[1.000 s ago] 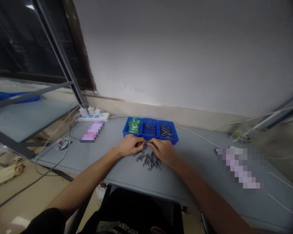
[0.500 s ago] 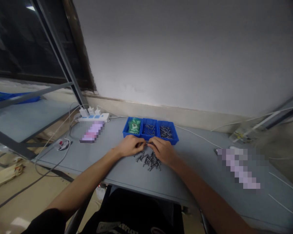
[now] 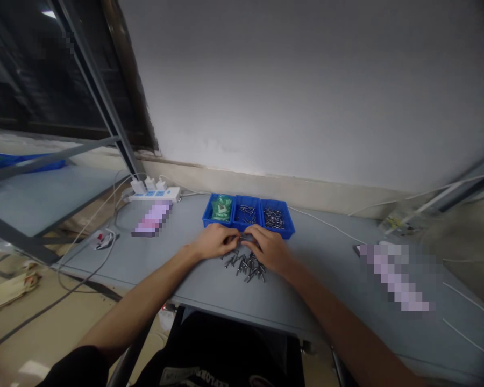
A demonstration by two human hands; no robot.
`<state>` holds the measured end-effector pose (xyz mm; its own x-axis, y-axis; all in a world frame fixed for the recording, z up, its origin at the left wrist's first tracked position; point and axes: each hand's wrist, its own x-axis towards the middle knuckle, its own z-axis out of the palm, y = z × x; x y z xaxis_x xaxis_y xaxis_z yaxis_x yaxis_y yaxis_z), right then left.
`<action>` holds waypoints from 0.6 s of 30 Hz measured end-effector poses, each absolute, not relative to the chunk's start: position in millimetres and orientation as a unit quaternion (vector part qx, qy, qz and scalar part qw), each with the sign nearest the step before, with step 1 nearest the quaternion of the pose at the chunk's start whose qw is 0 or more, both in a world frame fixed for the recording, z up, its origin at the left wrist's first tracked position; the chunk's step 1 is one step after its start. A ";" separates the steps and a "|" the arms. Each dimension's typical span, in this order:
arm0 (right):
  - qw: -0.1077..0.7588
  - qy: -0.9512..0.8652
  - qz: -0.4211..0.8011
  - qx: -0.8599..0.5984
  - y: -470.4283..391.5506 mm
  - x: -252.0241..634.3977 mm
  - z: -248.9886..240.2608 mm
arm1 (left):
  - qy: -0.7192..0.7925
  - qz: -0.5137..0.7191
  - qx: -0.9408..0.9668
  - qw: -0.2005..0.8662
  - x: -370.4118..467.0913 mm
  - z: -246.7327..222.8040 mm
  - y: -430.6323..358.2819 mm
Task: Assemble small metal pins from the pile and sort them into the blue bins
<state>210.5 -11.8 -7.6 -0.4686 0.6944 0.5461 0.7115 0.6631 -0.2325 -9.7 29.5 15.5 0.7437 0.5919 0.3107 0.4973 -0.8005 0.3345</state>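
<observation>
My left hand (image 3: 218,241) is closed in a pinch above the table, with a thin metal screw-like part (image 3: 243,237) at its fingertips. My right hand (image 3: 269,248) meets it from the other side, thumb and forefinger curled around the same part. Its exact kind is too small to make out. Just below the hands lies a loose pile of short metal screw-like pieces (image 3: 250,266), partly covered by my right hand. Behind the hands stand three joined blue bins: a left bin (image 3: 206,219) with a green bag (image 3: 221,208), a middle bin (image 3: 248,201) and a right bin (image 3: 289,228), both with metal pieces.
On the grey table (image 3: 177,279), a power strip (image 3: 173,194) with plugs stands at the back left, near a blurred-out phone-like object (image 3: 152,217). Another blurred object (image 3: 395,277) lies at the right. Cables (image 3: 331,227) run along the wall. A shelf (image 3: 56,188) stands left.
My right thumb has dropped slightly away from the forefinger. The left hand, the pile and the bins look the same.
</observation>
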 end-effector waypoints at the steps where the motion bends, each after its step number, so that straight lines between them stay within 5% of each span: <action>1: 0.311 -0.857 -0.014 -0.410 -12.1 210.3 -7.4 | 0.293 0.204 0.927 0.115 -9.7 15.3 29.6; 18: 0.281 -0.859 -0.027 -0.428 -11.7 211.5 -9.0 | 0.294 0.198 0.928 0.118 -10.0 15.8 29.5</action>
<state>211.5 -11.7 -9.0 -0.4761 0.7197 0.5053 0.7499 0.6324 -0.1941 -10.0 29.5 15.8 0.7487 0.5924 0.2977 0.4987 -0.7991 0.3359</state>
